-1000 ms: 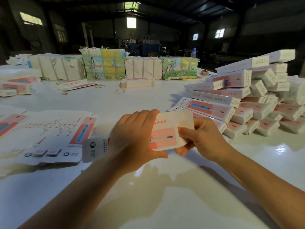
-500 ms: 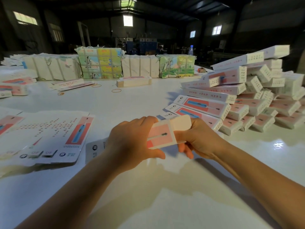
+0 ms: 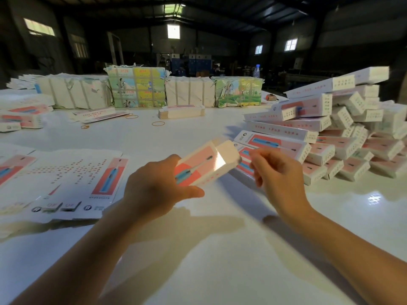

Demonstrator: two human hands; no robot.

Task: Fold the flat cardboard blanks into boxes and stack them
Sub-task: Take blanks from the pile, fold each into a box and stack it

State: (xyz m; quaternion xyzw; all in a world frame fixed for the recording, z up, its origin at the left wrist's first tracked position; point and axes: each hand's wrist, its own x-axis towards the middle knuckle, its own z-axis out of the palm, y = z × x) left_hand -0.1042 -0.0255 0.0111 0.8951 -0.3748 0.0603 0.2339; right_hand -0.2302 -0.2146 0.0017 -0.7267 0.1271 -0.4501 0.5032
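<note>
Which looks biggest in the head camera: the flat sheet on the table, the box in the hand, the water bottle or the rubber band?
1. Flat sheet, nearest, largest.
2. Box, held in the left hand.
3. Rubber band and water bottle look about alike; the bottle stands far back, so no ranking.

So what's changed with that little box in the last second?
The right hand has let go of the pink box and drawn back, fingers loosely curled. The left hand alone grips it, end flap now closed. The pile of folded boxes and flat blanks stayed put.
</note>
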